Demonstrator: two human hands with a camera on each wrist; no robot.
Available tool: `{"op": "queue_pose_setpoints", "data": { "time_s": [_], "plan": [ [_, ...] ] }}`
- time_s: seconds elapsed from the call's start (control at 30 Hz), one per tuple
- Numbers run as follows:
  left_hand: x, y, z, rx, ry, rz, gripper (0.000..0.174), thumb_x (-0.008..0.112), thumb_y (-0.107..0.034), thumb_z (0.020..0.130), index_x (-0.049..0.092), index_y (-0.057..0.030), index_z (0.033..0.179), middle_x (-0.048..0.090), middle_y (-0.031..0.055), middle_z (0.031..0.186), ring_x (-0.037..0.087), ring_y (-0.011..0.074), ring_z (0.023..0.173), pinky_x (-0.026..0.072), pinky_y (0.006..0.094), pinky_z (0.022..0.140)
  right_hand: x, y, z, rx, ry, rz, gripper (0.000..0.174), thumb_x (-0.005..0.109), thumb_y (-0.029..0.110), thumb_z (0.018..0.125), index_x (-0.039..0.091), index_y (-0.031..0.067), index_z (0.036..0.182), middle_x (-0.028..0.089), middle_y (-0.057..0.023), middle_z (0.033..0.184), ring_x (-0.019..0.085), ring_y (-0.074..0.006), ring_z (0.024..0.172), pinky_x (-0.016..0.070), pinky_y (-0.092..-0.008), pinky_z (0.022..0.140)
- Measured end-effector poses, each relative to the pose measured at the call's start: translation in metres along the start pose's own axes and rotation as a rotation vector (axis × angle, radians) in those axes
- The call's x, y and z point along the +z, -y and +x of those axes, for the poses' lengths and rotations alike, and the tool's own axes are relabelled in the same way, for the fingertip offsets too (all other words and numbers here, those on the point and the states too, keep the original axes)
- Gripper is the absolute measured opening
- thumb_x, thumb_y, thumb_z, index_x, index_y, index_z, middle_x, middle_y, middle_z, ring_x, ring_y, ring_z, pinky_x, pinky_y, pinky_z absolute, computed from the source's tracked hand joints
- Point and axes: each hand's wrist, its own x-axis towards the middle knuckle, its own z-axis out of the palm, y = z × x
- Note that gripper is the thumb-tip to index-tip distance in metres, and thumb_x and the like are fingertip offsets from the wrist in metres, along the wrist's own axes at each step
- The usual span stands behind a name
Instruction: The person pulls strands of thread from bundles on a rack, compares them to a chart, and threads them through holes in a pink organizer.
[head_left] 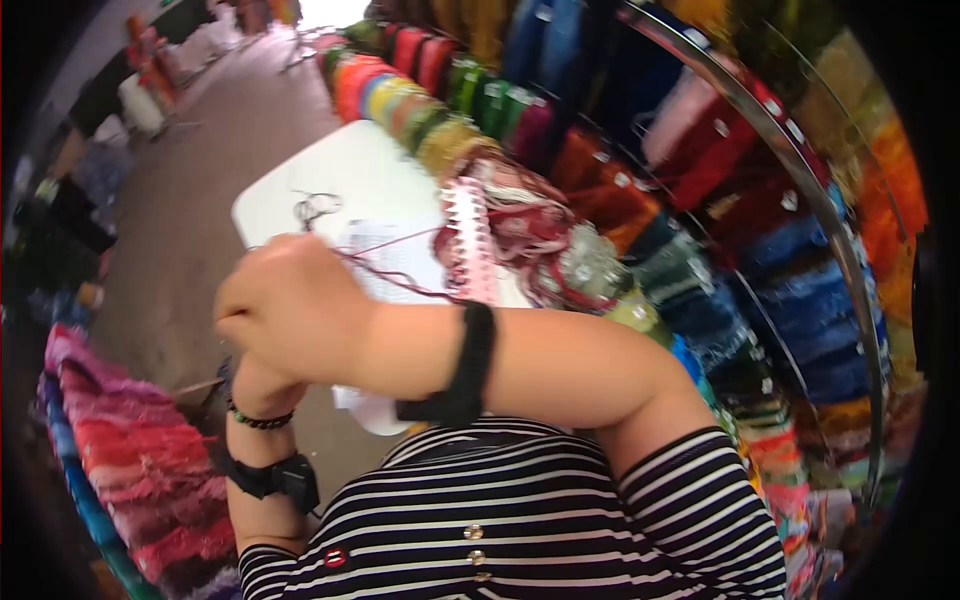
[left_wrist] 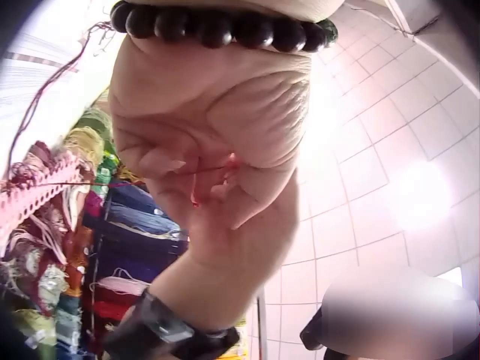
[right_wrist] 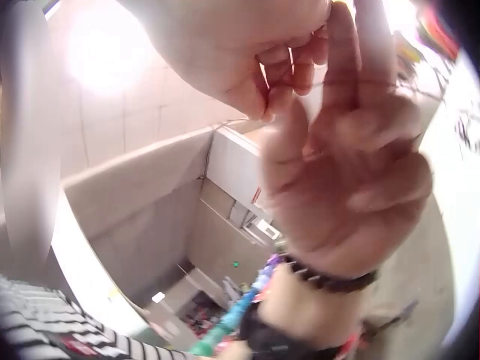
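Observation:
My right hand is in front of my left hand in the head view, hiding most of its fingers. Dark red thread runs from a pink strip with toothed edges to the two hands. From the left wrist, the curled fingers of my left hand pinch red thread, with a short piece hanging down. My right hand has its fingertips bunched together close to the left fingers, pinching the thread. Maroon and pale yarn skeins lie beside the strip.
Under the hands is a white board with a printed sheet and a loose tangle of dark thread. Racks of coloured yarn line the right side. Pink and red skeins hang at lower left, beside the floor.

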Motion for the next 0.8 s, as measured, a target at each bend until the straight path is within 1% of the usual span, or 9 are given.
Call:
{"op": "queue_pose_setpoints", "data": {
  "time_s": [0.07, 0.23, 0.33, 0.43, 0.53, 0.67, 0.7, 0.73, 0.8],
  "plan": [
    [-0.004, -0.005, -0.01, 0.014, -0.035, 0.003, 0.02, 0.052, -0.021, 0.098, 0.058, -0.002, 0.101, 0.05, -0.0011, 0.071, 0.042, 0.0077, 0.06, 0.0322, 0.0209, 0.054, -0.012, -0.003, 0.002, -0.032, 0.121, -0.119, 0.016, 0.065, 0.02, 0.073, 0.072, 0.0052, 0.073, 0.067, -0.0129, 0.073, 0.064, -0.0329, 0.07, 0.0514, -0.0437, 0.068],
    [-0.009, -0.007, -0.034, -0.069, -0.183, -0.142, 0.027, 0.054, -0.03, 0.098, 0.056, -0.004, 0.09, 0.041, -0.0044, 0.06, 0.034, 0.0063, 0.053, 0.0288, 0.0209, 0.051, -0.041, 0.0, 0.009, 0.265, 0.499, 0.024, 0.017, 0.062, 0.016, 0.083, 0.072, 0.0032, 0.087, 0.066, -0.0137, 0.072, 0.065, -0.025, 0.066, 0.0513, -0.0349, 0.066],
    [-0.029, -0.002, -0.058, -0.026, -0.27, -0.098, 0.027, 0.057, -0.031, 0.097, 0.056, -0.0049, 0.09, 0.041, -0.0048, 0.06, 0.033, 0.0056, 0.051, 0.0277, 0.0208, 0.049, -0.068, 0.006, 0.009, 0.307, 0.488, -0.096, 0.016, 0.063, 0.015, 0.082, 0.071, 0.0024, 0.086, 0.065, -0.013, 0.07, 0.065, -0.0243, 0.066, 0.0508, -0.0345, 0.064],
    [-0.052, 0.007, -0.08, 0.041, -0.405, -0.105, 0.026, 0.059, -0.032, 0.096, 0.057, -0.0061, 0.089, 0.041, -0.0053, 0.061, 0.034, 0.0047, 0.051, 0.0271, 0.02, 0.048, -0.1, 0.017, 0.022, 0.443, 0.781, -0.284, 0.018, 0.061, 0.017, 0.077, 0.071, 0.0028, 0.081, 0.066, -0.0181, 0.073, 0.066, -0.0346, 0.072, 0.0526, -0.0401, 0.069],
    [-0.076, 0.024, -0.091, 0.054, -0.42, -0.061, 0.022, 0.059, -0.03, 0.096, 0.057, -0.0079, 0.092, 0.044, -0.0046, 0.064, 0.036, 0.0053, 0.052, 0.0298, 0.0197, 0.049, -0.111, 0.037, 0.03, 0.363, 0.781, -0.176, 0.016, 0.061, 0.016, 0.082, 0.067, 0.0015, 0.081, 0.063, -0.0112, 0.068, 0.06, -0.0196, 0.061, 0.0495, -0.0337, 0.061],
    [-0.083, 0.054, -0.079, 0.06, -0.469, 0.008, 0.02, 0.059, -0.025, 0.096, 0.061, -0.0052, 0.092, 0.049, -0.0023, 0.067, 0.041, 0.0075, 0.057, 0.0331, 0.0215, 0.052, -0.113, 0.065, 0.047, 0.28, 0.8, -0.022, 0.015, 0.06, 0.017, 0.086, 0.065, 0.0031, 0.083, 0.057, -0.0069, 0.068, 0.055, -0.0162, 0.061, 0.0464, -0.0306, 0.059],
    [-0.084, 0.055, -0.072, 0.072, -0.428, 0.024, 0.024, 0.059, -0.028, 0.096, 0.054, -0.0095, 0.11, 0.048, 0.0025, 0.091, 0.042, 0.0114, 0.079, 0.0353, 0.0273, 0.069, -0.113, 0.071, 0.052, 0.272, 0.8, 0.04, 0.014, 0.059, 0.017, 0.087, 0.064, 0.0035, 0.083, 0.056, -0.0058, 0.068, 0.053, -0.0153, 0.061, 0.0456, -0.0298, 0.059],
    [-0.085, 0.055, -0.062, 0.083, -0.385, 0.039, 0.038, 0.059, -0.031, 0.095, 0.047, -0.0137, 0.127, 0.047, 0.0072, 0.116, 0.044, 0.0152, 0.101, 0.0374, 0.0331, 0.086, -0.114, 0.074, 0.056, 0.273, 0.797, 0.11, 0.014, 0.059, 0.017, 0.087, 0.063, 0.004, 0.084, 0.055, -0.0047, 0.068, 0.052, -0.0145, 0.061, 0.0448, -0.029, 0.059],
    [-0.121, 0.078, -0.061, 0.105, -0.209, -0.178, 0.052, 0.051, -0.035, 0.099, 0.041, -0.0069, 0.142, 0.047, 0.0048, 0.14, 0.045, 0.0163, 0.124, 0.0392, 0.0378, 0.103, -0.121, 0.075, 0.065, 0.294, 0.772, 0.294, 0.014, 0.059, 0.017, 0.089, 0.062, 0.0048, 0.085, 0.052, -0.0025, 0.068, 0.05, -0.0128, 0.061, 0.0432, -0.0274, 0.058]
  ]
}}
